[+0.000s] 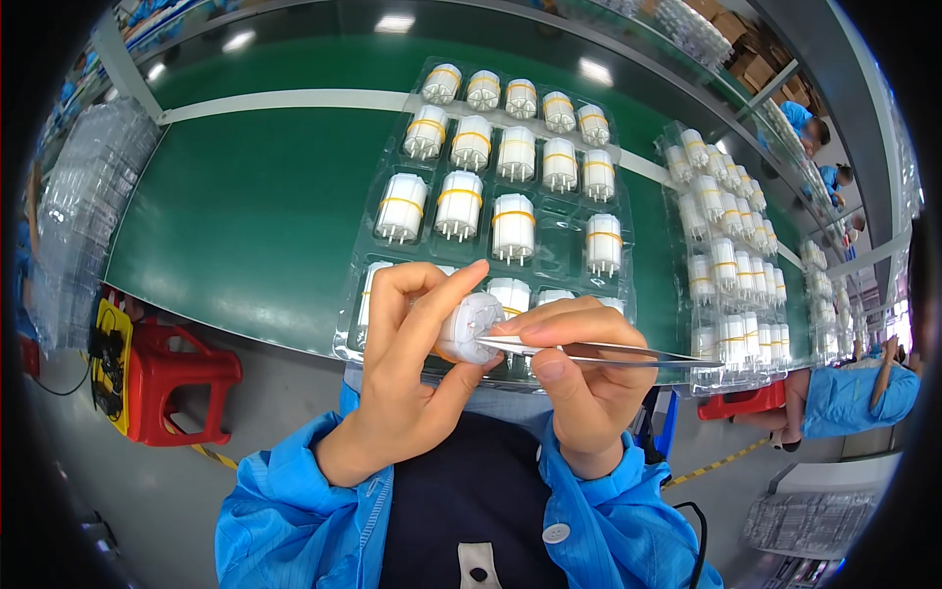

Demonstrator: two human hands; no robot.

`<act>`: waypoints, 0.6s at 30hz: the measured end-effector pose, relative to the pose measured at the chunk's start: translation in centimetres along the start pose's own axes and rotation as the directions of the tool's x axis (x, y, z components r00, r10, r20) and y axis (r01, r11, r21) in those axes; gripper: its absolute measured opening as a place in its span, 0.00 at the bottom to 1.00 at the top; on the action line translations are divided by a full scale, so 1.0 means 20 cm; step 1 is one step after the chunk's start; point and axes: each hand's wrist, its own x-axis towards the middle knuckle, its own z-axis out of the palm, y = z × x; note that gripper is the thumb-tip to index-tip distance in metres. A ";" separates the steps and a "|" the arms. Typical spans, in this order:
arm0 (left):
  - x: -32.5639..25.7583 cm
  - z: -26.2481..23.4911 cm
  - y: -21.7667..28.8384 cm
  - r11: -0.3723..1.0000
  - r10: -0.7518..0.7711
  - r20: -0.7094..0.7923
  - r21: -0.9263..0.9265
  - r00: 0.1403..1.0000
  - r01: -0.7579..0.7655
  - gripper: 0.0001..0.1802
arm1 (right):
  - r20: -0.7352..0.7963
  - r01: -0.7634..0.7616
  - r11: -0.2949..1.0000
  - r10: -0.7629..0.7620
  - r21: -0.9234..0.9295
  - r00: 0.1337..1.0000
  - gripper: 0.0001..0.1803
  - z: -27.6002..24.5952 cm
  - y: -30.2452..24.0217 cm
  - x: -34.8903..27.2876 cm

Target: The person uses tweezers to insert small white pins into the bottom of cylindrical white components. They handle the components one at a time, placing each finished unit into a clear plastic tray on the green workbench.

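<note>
Between the thumb and fingers of my left hand (407, 363) is a white cylindrical part (470, 326), its round end turned toward my right. My right hand (594, 368) pinches a pair of metal tweezers (628, 353), whose tips reach the end face of that part. Fine detail on the face is too small to make out. Beyond my hands lies a clear plastic tray (559, 240) with rows of white cylindrical parts (513, 228), each with a yellow band and metal pins. One pocket in the third row holds no part. My hands hide some of the nearest row.
The tray rests on a green work surface (245, 216) with a pale strip across it. More filled trays (731, 265) stand to the right, and stacked clear trays (88, 196) to the left. A red stool (182, 383) is at lower left; a person in blue (854, 398) sits at far right.
</note>
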 end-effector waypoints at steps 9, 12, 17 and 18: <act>0.00 -0.01 0.00 0.999 -0.009 0.044 -0.052 0.999 0.012 0.36 | -0.003 0.011 0.997 -0.011 0.074 1.000 0.07 -0.01 0.02 -0.01; 0.00 -0.02 0.00 0.999 -0.011 0.053 -0.051 0.999 0.014 0.36 | 0.002 0.013 0.998 -0.014 0.059 1.000 0.07 -0.02 0.02 0.00; 0.00 -0.02 0.00 1.000 -0.003 0.077 -0.018 0.997 0.005 0.37 | 0.034 0.036 0.999 -0.035 -0.016 0.999 0.07 -0.03 0.01 0.01; 0.00 -0.02 0.00 1.000 -0.003 0.081 -0.022 0.997 0.005 0.37 | 0.043 0.043 0.999 -0.042 -0.030 0.998 0.07 -0.03 0.01 0.01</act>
